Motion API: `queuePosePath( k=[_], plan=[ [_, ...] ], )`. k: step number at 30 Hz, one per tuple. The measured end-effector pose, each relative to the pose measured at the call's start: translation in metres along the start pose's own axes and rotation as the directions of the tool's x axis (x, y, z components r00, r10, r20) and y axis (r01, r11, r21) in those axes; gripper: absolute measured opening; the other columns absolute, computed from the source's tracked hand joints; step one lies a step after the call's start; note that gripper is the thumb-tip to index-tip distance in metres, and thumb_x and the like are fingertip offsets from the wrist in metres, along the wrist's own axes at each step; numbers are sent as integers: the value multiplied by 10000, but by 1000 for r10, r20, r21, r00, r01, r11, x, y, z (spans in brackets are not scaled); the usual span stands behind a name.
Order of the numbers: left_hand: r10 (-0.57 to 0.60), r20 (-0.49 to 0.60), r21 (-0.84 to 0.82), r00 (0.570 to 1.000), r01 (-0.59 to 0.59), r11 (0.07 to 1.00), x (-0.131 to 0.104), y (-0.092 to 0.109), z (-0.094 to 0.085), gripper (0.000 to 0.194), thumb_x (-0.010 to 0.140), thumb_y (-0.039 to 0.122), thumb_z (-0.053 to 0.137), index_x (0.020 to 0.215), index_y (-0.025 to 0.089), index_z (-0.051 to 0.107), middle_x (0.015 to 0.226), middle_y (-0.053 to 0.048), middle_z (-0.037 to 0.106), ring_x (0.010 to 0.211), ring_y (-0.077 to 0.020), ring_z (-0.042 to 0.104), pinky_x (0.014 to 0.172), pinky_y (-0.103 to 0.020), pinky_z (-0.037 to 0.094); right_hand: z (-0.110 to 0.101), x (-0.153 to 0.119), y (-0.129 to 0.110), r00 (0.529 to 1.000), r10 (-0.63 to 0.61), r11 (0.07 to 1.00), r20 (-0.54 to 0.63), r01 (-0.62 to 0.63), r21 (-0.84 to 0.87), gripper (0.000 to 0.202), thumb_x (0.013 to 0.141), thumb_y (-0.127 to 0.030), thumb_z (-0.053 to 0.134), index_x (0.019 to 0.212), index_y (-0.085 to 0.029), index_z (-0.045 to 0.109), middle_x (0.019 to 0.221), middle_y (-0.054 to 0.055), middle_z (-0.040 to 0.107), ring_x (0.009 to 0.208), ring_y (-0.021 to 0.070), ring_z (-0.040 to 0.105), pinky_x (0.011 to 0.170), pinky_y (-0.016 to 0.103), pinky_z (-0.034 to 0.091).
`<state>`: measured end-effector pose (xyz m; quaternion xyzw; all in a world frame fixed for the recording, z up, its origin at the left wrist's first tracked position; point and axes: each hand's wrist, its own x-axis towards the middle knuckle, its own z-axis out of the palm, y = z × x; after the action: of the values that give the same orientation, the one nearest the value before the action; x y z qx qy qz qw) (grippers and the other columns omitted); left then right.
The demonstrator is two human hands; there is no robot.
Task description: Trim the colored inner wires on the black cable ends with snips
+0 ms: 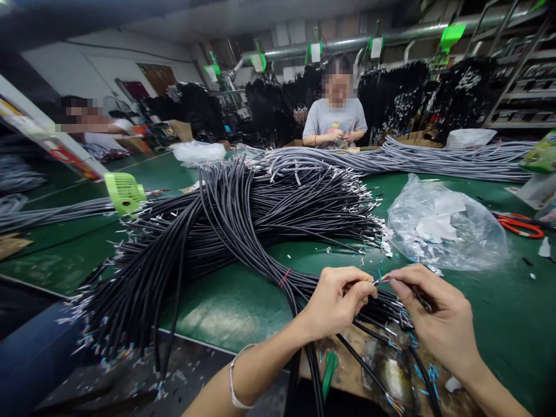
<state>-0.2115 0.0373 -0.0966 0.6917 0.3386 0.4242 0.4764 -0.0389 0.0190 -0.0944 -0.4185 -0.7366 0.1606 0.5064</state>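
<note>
My left hand (341, 298) is closed on the end of a black cable, thumb and fingers pinched near its tip. Thin coloured wires (383, 280) come out between my two hands. My right hand (438, 313) pinches those wires between thumb and fingers. A bundle of black cables (278, 267), tied with a red band, runs beneath my left hand. Stripped cable ends (393, 343) with coloured wires lie below my hands, over a worn wooden board (347, 359).
A large pile of black cables (217, 226) spreads over the green table (226, 307). Grey cables (412, 156) lie behind it. To the right are a plastic bag of scraps (447, 226) and orange-handled scissors (521, 225). One person (336, 119) works opposite, another sits far left.
</note>
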Motion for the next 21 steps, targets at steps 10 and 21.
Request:
queuePosePath(
  k=[10, 21],
  plan=[
    [37, -71, 82, 997, -31, 996, 0, -3, 2, 228, 852, 259, 543, 703, 106, 623, 575, 10, 493, 470, -64, 417, 477, -195, 323, -1, 2, -1, 987, 127, 990, 95, -132, 49, 105, 889, -245, 523, 847, -198, 607, 775, 4, 606, 686, 126, 574, 593, 209, 439],
    [83, -159, 130, 984, -63, 990, 2, -6, 7, 137, 755, 210, 668, 681, 96, 647, 612, -16, 567, 551, -89, 488, 517, -184, 375, 3, 0, 3, 933, 300, 930, 201, -333, 157, 148, 901, -324, 474, 873, -192, 535, 746, 13, 511, 647, 123, 490, 556, 229, 385]
  ],
)
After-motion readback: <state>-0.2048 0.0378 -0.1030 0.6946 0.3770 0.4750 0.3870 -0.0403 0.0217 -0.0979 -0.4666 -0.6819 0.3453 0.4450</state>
